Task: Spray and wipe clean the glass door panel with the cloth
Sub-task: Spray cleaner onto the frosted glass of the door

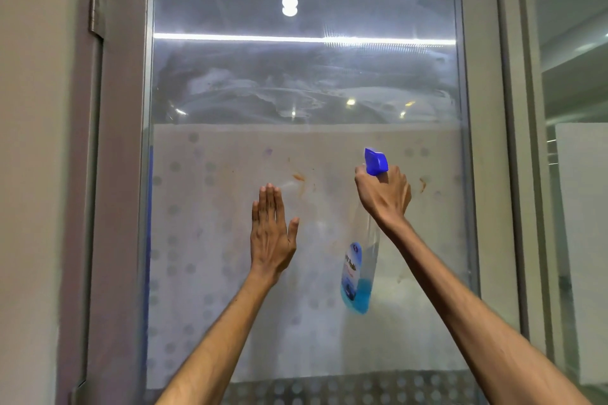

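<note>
The glass door panel [230, 92] fills the view, smeared with hazy streaks above and frosted with dots below. Orange-brown stains [300, 178] mark the frosted part, one more at the right near the frame. My right hand [385, 194] grips the neck of a clear spray bottle [358, 266] with a blue trigger head, nozzle pointing at the glass; a little blue liquid sits at its bottom. My left hand [271, 233] lies flat with straight fingers against the glass, left of the stains. No cloth is in view.
A grey metal door frame [483, 174] borders the glass on the right, with another glass pane beyond it. On the left are the frame, a hinge [97, 8] and a beige wall [29, 174].
</note>
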{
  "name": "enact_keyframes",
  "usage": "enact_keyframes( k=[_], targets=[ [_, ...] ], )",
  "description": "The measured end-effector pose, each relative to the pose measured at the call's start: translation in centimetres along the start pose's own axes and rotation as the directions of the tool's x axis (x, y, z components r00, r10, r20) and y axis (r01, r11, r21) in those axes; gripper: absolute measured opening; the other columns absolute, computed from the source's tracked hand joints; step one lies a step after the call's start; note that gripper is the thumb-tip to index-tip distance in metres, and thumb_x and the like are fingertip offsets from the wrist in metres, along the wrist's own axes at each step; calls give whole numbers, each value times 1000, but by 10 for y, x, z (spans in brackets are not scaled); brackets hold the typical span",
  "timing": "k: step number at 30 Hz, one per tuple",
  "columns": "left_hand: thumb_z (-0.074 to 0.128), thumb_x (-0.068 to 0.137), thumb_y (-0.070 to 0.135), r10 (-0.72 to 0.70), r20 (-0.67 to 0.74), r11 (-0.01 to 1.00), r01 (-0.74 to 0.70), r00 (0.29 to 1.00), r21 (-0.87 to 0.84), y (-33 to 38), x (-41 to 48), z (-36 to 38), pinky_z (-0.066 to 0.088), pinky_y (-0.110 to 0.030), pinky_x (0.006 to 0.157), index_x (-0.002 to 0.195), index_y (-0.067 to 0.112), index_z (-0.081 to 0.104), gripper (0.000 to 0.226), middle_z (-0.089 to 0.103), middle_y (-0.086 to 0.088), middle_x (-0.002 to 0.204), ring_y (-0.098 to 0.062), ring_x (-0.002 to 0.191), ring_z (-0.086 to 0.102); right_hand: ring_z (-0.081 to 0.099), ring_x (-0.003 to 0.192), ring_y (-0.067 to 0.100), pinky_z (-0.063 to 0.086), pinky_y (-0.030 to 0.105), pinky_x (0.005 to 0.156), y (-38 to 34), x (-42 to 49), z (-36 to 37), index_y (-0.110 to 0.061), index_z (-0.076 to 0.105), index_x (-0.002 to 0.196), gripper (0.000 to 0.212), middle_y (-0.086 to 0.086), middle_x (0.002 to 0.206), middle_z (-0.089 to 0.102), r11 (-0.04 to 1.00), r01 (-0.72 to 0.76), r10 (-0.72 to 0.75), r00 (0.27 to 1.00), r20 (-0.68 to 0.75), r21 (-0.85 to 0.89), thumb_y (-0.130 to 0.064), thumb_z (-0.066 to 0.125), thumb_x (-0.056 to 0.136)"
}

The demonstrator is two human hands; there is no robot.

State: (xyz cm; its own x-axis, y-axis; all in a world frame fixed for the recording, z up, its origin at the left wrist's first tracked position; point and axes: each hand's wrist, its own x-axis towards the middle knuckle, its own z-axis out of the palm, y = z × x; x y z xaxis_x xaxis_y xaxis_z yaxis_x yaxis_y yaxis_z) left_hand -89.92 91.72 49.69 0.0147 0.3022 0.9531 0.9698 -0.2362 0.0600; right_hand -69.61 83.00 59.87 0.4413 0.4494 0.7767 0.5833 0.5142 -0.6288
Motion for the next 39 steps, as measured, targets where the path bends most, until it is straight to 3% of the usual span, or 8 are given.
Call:
enact_keyframes(
  k=[11, 18, 23, 28, 30, 32, 35, 39],
  targets=[
    [19, 101, 43, 20, -8, 1000, -20, 1000, -18, 29, 4, -2, -3, -39, 125, 155, 1, 0, 70, -4, -14, 165, -25, 153, -6, 47, 60, 34, 34, 31, 64, 30, 34, -51, -13, 42, 52, 31, 2, 51, 42, 989, -123, 116, 990, -85, -81, -24, 56, 77],
    [19, 102, 45, 17, -3, 999, -17, 1000, -31, 54, 2, 2, -2, -38, 125, 155, 1, 3, 71, 0, -13, 165, -24, 153, -4, 36, 46, 14, 27, 22, 49, 65, 39, -77, -18, 41, 53, 34, -2, 51, 40, 994, -86, 78, 991, -108, -69, -26, 59, 81],
    [21, 101, 45, 48, 10, 997, -47, 999, -59, 70, -7, 1, -5, -36, 125, 155, 3, 2, 71, -3, -13, 165, -24, 153, -3, 40, 50, 21, 31, 27, 52, 79, 25, -79, -19, 40, 53, 38, -1, 53, 42, 989, -121, 119, 993, -26, -85, -33, 62, 81],
    [33, 99, 31, 96, 10, 995, -96, 995, -38, 85, -28, 4, 7, -45, 125, 152, 0, 26, 62, 20, -16, 161, -28, 152, 15, 60, 66, 30, 48, 36, 65, 95, 3, -79, -14, 57, 66, 30, 12, 74, 69, 977, -212, 214, 976, 45, -30, -40, 62, 79],
    [44, 93, 22, 136, 0, 990, -136, 991, -44, 95, -40, 2, 32, -49, 115, 136, 3, 53, 47, 50, -17, 145, -31, 138, 45, 64, 70, 31, 51, 38, 68, 103, -9, -79, -9, 63, 73, 34, 13, 77, 71, 972, -232, 234, 969, 84, -29, -42, 61, 79],
    [43, 89, 19, 129, -15, 989, -129, 992, -74, 106, -53, 1, 47, -42, 83, 110, 8, 64, 31, 70, -13, 104, -30, 95, 68, 68, 72, 31, 57, 41, 72, 112, -20, -80, -5, 66, 79, 37, 14, 79, 72, 971, -240, 240, 962, 127, -17, -42, 62, 79],
    [36, 91, 19, 88, 114, 988, -72, 990, -137, 126, -76, -2, 42, -33, 58, 91, 11, 62, 28, 61, -8, 56, -28, 47, 56, 69, 76, 37, 59, 49, 75, 127, -39, -85, -2, 67, 84, 38, 18, 83, 71, 967, -254, 250, 949, 193, -5, -40, 64, 82],
    [48, 93, 19, 99, 253, 967, -34, 962, -251, 148, -106, 8, 33, -26, 45, 87, 11, 63, 17, 57, -9, 49, -27, 41, 50, 71, 71, 30, 57, 39, 71, 147, -64, -100, -6, 67, 89, 36, 14, 84, 73, 960, -274, 280, 932, 231, -58, -42, 64, 85]
  ],
)
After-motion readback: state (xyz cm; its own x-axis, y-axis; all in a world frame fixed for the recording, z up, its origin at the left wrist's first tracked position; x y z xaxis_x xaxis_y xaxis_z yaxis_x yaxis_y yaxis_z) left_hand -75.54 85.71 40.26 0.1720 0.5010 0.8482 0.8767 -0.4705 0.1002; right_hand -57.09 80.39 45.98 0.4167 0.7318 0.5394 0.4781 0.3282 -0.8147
